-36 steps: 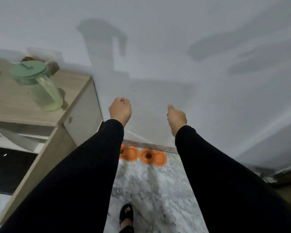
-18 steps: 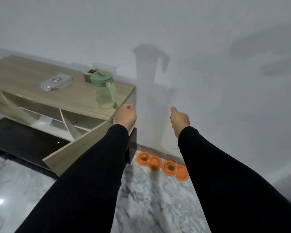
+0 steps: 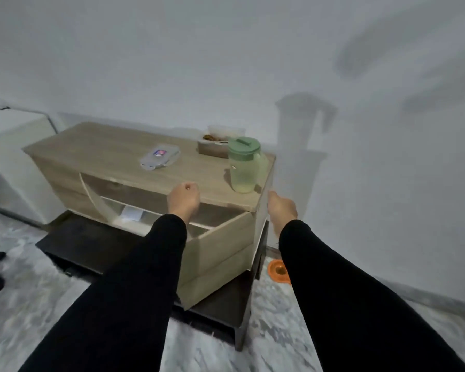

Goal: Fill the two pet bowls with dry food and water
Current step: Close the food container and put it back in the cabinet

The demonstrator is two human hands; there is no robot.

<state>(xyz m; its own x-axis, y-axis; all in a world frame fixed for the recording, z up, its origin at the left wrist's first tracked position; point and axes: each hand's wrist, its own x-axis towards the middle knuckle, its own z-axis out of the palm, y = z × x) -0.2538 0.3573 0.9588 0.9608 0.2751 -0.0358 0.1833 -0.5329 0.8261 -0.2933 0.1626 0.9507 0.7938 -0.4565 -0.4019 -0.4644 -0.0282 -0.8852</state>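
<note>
The left hand (image 3: 183, 200) is curled into a loose fist with nothing in it, held in front of the near edge of the bench (image 3: 97, 149). The right hand (image 3: 282, 207) is also empty, fingers folded in and thumb lying along the top, held off the bench's right end. Both arms reach forward in black sleeves (image 3: 134, 277).

The wooden bench top carries a green-lidded jug (image 3: 244, 167) near its right end, holding pale liquid and standing upright. The jug lies between the 2 hands and beyond them. Just behind it sits a small open box (image 3: 212, 149) with brown pieces inside, close to the wall. A flat clear lid (image 3: 160, 157) with a coloured sticker lies further left on the top, well apart from the jug.

Below the top, a drawer (image 3: 220, 248) stands pulled out toward the person, under the left hand. The bench rests on a dark low stand (image 3: 226, 307).

On the marble floor (image 3: 274, 334), beside the wall and right of the stand, part of 1 orange pet bowl (image 3: 277, 269) shows; the right sleeve covers the rest, and whether it holds anything cannot be told.
</note>
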